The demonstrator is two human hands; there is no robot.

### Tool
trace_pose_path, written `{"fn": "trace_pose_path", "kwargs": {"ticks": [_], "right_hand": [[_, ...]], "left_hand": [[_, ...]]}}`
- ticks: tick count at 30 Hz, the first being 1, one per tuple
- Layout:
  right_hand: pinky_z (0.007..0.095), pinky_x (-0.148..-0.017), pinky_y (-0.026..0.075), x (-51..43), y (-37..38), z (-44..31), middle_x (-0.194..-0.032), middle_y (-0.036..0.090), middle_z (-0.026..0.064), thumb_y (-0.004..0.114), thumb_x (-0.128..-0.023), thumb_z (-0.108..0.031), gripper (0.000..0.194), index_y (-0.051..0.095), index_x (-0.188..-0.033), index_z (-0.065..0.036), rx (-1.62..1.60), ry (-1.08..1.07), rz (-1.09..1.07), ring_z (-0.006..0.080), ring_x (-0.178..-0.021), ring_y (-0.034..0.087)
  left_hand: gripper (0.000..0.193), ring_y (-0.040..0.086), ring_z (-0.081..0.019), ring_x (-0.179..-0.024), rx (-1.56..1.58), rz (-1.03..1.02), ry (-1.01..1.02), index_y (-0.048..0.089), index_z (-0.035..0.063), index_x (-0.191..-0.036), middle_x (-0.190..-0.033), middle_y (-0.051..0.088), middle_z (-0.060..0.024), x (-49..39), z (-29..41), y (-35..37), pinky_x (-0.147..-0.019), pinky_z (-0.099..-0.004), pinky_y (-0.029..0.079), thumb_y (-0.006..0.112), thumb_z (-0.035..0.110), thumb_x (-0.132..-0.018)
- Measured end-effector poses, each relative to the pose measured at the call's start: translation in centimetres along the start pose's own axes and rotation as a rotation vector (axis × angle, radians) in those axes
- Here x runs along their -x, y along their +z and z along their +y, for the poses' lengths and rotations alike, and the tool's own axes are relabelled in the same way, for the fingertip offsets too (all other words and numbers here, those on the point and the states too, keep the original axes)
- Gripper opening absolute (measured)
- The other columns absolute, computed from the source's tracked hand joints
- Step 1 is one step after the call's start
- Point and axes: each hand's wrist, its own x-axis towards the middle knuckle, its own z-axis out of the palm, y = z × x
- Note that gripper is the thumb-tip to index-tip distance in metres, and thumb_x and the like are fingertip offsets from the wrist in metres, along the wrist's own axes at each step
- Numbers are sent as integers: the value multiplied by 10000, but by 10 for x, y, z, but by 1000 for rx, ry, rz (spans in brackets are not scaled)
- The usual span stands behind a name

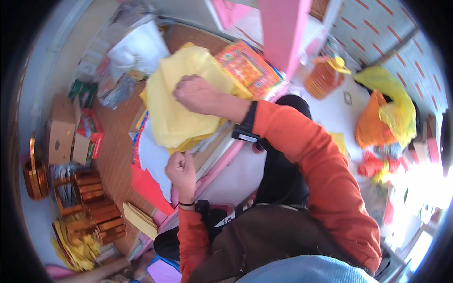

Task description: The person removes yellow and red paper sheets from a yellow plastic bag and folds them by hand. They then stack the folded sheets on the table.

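Note:
A stack of yellow paper-like sheets (pixel 177 123) lies in front of me, its top sheet creased and spread out. My right hand (pixel 196 93) is curled into a fist on top of it, the knuckles towards the far left. At the near edge of the stack, my left hand (pixel 181 173) has its fingers curled and the thumb raised against the sheet's border; whether it pinches the sheet cannot be made out. White sheets (pixel 154 150) show beneath the yellow ones, with a red sheet (pixel 150 187) at their near left.
Colourful printed sheets (pixel 251 69) lie beyond the stack. Wooden baskets (pixel 93 201), an open cardboard box (pixel 62 132) and yellow cloth (pixel 76 244) stand at left. A pink post (pixel 285 32) rises at the back. An orange bag (pixel 373 122) sits at right.

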Motion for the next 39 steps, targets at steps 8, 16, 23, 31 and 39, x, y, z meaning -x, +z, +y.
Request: {"fn": "trace_pose_path", "kwargs": {"ticks": [8,16,23,31,39], "right_hand": [[423,-661,502,23,-33,-101,-725,648,108,654,-783,-388,292,691,-771,-99,-722,-199,-30,326,-753,640],[422,-668,484,46,-58,-151,-746,661,118,584,-823,-459,391,678,-723,-92,-737,-71,-520,321,-773,638],[452,-613,498,40,-59,-157,-661,654,143,481,-871,-499,523,694,-642,-80,-872,-51,-241,352,-704,655],[440,-577,504,36,-49,-158,-633,642,151,427,-875,-337,450,664,-608,-63,-884,91,-270,353,-631,641],[450,-787,523,23,-45,-153,-914,690,203,404,-873,-335,450,723,-798,-27,-918,106,-304,352,-907,665]], "left_hand": [[219,441,-250,-507,-246,-84,264,474,-9,-608,-563,481,-110,12,5,-10,-486,-355,323,673,-54,-686],[123,606,-284,-660,-555,32,589,572,-4,-779,-766,626,-127,37,-3,-46,-562,-378,425,692,7,-750],[126,606,-272,-644,-556,210,446,559,-11,-782,-748,613,-131,36,9,-74,-555,-379,430,684,7,-780],[178,460,-161,-582,-437,-211,302,514,-26,-676,-654,498,-102,21,33,-95,-550,-300,384,663,-54,-768],[100,538,-118,-708,-444,-47,209,547,-13,-743,-760,557,-19,11,32,-81,-635,-243,406,597,-43,-824]]}}
